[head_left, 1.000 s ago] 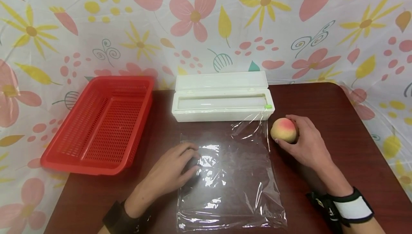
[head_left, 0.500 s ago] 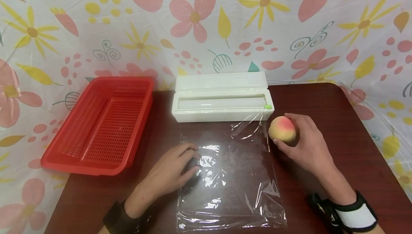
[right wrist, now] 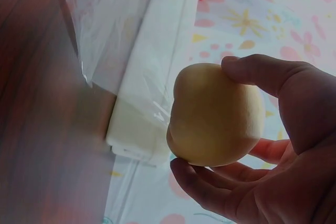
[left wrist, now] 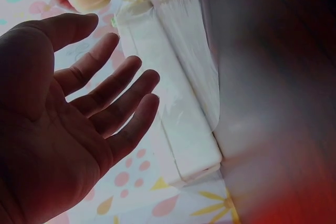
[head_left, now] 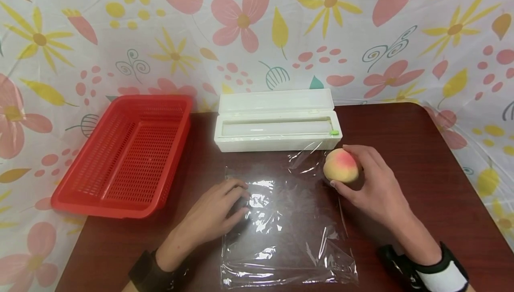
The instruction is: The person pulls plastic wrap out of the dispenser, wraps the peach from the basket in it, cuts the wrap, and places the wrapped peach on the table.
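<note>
Flowered sheeting (head_left: 243,37) fills the upper part of the head view, with a dark reddish-brown table (head_left: 385,131) below it. A red basket (head_left: 100,210) sits at the left of the frame, and a white box (head_left: 277,143), lid raised, stands at upper centre. Clear film (head_left: 293,220) lies spread across the lower centre, its creased upper right part reaching toward the box.

Right of centre, the right hand (head_left: 375,182) grips a peach (head_left: 341,165) between thumb and fingers, over the film's upper right edge. Whether the peach touches the film cannot be told. Well apart from it, the left hand (head_left: 218,211) holds nothing, its fingers loosely bent at the film's left edge; contact there is unclear.

The likeliest trouble is the film: it looks thin and light, so a brush from the peach or a sleeve-side wrist strap (head_left: 441,274) could drag or fold it. The rounded peach, if released on slick film, might roll; a loose pinch could let it slip.
</note>
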The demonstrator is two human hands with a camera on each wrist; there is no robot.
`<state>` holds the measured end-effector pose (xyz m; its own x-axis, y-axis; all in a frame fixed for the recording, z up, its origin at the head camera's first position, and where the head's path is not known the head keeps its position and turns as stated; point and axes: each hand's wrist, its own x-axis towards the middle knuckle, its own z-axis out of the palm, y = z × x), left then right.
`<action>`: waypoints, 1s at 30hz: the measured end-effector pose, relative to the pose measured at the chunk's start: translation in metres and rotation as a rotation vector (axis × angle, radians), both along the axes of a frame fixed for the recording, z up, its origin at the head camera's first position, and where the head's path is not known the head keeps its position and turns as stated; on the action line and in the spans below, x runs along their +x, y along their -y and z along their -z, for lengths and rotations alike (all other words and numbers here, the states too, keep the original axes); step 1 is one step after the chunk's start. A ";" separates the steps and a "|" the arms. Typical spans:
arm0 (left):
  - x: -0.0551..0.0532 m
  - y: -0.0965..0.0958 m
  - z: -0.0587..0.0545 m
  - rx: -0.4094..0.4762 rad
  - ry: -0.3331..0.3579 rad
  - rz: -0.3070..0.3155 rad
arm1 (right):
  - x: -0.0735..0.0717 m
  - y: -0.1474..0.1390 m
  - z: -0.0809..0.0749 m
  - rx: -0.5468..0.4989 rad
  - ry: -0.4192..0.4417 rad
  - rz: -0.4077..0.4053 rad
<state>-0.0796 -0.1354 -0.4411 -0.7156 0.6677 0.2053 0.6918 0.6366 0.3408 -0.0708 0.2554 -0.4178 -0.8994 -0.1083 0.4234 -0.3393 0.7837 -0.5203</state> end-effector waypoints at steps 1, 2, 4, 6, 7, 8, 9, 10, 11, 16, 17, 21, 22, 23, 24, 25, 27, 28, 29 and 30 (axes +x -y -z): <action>0.000 0.000 0.001 -0.003 -0.001 0.002 | 0.000 0.001 0.000 -0.002 -0.004 -0.007; 0.000 0.000 0.001 -0.005 -0.002 0.004 | 0.000 0.002 0.000 -0.003 -0.009 -0.014; 0.000 0.000 0.003 -0.006 -0.002 0.009 | 0.000 0.005 0.001 -0.008 -0.014 -0.027; 0.000 0.000 0.003 -0.003 -0.004 0.014 | 0.001 0.008 0.001 -0.012 -0.013 -0.036; 0.000 0.000 0.004 -0.002 -0.005 0.014 | 0.001 0.010 0.002 -0.012 -0.008 -0.039; 0.000 0.000 0.004 0.001 -0.005 0.014 | 0.002 0.011 0.002 -0.012 -0.006 -0.044; 0.001 0.000 0.004 0.003 -0.004 0.015 | 0.002 0.013 0.003 -0.010 -0.002 -0.048; 0.001 -0.001 0.004 0.004 -0.004 0.016 | 0.003 0.015 0.004 -0.007 0.002 -0.051; 0.001 -0.001 0.004 0.005 -0.004 0.016 | 0.004 0.017 0.004 0.000 0.006 -0.054; 0.001 -0.003 0.004 0.015 0.007 0.019 | 0.006 0.026 0.008 0.008 0.012 -0.087; 0.001 -0.003 0.004 0.017 0.013 0.019 | 0.007 0.028 0.009 0.006 0.009 -0.098; 0.002 -0.005 0.005 0.016 0.050 0.009 | 0.008 0.034 0.010 -0.008 0.004 -0.129; 0.002 -0.005 0.005 0.013 0.059 0.006 | 0.008 0.036 0.011 -0.008 0.005 -0.136; 0.002 -0.005 0.005 0.008 0.068 0.002 | 0.009 0.037 0.011 -0.006 0.010 -0.140; 0.002 -0.005 0.005 0.004 0.079 -0.001 | 0.009 0.038 0.011 -0.006 0.015 -0.144; 0.002 -0.006 0.004 0.004 0.090 -0.002 | 0.010 0.039 0.012 -0.006 0.021 -0.149; 0.002 -0.006 0.004 0.000 0.110 -0.007 | 0.011 0.042 0.012 -0.003 0.029 -0.157; 0.001 -0.007 0.004 -0.003 0.119 -0.009 | 0.012 0.043 0.012 0.000 0.035 -0.160; 0.001 -0.008 0.004 -0.002 0.130 -0.011 | 0.012 0.044 0.013 -0.002 0.040 -0.163; 0.000 -0.009 0.004 -0.001 0.140 -0.011 | 0.012 0.045 0.013 -0.003 0.042 -0.167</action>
